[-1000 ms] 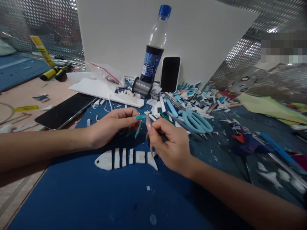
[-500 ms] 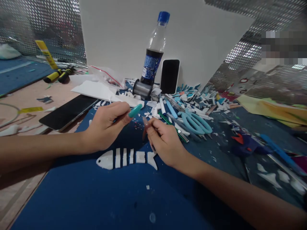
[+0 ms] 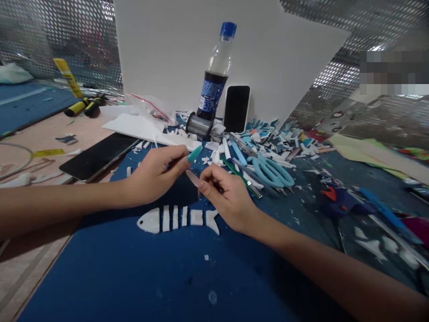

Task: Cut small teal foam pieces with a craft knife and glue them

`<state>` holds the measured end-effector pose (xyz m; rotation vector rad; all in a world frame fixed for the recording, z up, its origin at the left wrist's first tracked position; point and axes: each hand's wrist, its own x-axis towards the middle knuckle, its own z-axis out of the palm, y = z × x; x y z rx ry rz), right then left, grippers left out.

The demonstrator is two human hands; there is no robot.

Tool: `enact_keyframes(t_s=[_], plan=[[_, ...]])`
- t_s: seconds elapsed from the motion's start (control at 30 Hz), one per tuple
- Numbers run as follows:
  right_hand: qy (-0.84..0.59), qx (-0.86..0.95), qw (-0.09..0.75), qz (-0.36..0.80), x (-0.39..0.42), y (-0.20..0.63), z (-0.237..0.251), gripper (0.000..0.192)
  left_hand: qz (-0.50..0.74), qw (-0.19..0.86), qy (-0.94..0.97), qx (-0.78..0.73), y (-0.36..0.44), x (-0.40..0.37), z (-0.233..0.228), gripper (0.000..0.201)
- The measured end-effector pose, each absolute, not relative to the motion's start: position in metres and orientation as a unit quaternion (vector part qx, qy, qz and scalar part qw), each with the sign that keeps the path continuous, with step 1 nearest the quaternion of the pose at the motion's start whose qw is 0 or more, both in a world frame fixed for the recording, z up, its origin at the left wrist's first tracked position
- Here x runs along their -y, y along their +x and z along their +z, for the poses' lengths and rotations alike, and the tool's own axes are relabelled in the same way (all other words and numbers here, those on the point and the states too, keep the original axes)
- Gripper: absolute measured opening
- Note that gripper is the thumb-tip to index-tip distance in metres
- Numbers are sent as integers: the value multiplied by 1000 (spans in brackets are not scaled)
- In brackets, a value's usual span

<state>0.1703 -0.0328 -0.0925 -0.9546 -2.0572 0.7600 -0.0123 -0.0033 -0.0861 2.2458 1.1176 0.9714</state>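
Two hands meet just above the white foam fish [image 3: 177, 220], which lies on the blue mat [image 3: 134, 277] with its long axis left to right, head to the left. The left hand [image 3: 152, 176] is curled with fingers pinched; what it holds, if anything, cannot be told. The right hand [image 3: 228, 199] is also pinched, nearer the fish's tail, its contents hidden. Blue scissors [image 3: 271, 172] lie well behind.
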Motion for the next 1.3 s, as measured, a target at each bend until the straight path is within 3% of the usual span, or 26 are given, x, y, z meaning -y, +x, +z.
enact_keyframes(t_s=[0.2, 0.43, 0.6, 0.67, 0.77, 0.9, 1.3], plan=[[-386, 769, 411, 301, 33, 170, -94, 27, 348, 278, 805, -392, -12, 1, -87, 30], [-415, 699, 470, 344, 30, 170, -97, 25, 356, 242, 807, -406, -13, 3, -86, 29], [-412, 688, 484, 351, 30, 170, -95, 25, 375, 295, 772, -420, -14, -5, -88, 28], [-416, 675, 498, 351, 31, 170, -96, 24, 361, 252, 779, -446, -16, -13, -90, 21], [-421, 656, 514, 358, 32, 170, -97, 25, 301, 96, 836, -448, -20, -26, -97, 10], [-426, 651, 515, 359, 32, 170, -97, 27, 219, -34, 897, -382, -22, -35, -103, 15], [-401, 638, 527, 393, 32, 169, -99, 29, 87, -77, 973, -202, -11, -34, -95, 29]])
